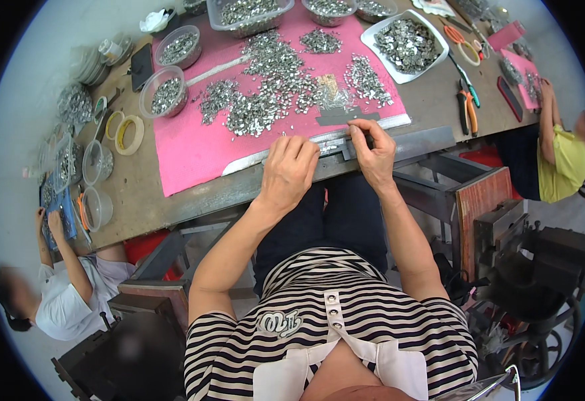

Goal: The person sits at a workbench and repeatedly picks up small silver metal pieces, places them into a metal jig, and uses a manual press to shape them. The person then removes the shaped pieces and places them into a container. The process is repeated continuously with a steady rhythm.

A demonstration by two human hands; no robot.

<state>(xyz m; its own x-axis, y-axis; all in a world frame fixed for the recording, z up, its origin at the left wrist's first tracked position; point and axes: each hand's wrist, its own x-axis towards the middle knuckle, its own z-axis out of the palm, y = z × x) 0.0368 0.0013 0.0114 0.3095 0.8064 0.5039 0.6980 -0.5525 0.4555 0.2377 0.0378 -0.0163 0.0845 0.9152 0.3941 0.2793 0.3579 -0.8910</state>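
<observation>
My left hand (288,168) is at the near table edge with its fingers bunched over small silvery metal pieces (331,145) on a narrow metal strip. Whatever sits in its fingertips is too small to make out. My right hand (374,152) is curled at the strip's right end, thumb and forefinger close together; what they grip, if anything, is hidden. Just beyond the hands lie a dark grey flat bar (338,117) and a patch of thin shiny pieces (336,99). Heaps of small metal pieces (259,110) spread over the pink mat (192,157).
Clear tubs of metal pieces (165,93) stand left, a white dish (433,63) back right. Pliers (467,110) and orange-handled scissors (465,47) lie right, tape rolls (129,136) left. Co-workers sit at both sides, one in white (72,301), one in yellow (563,164).
</observation>
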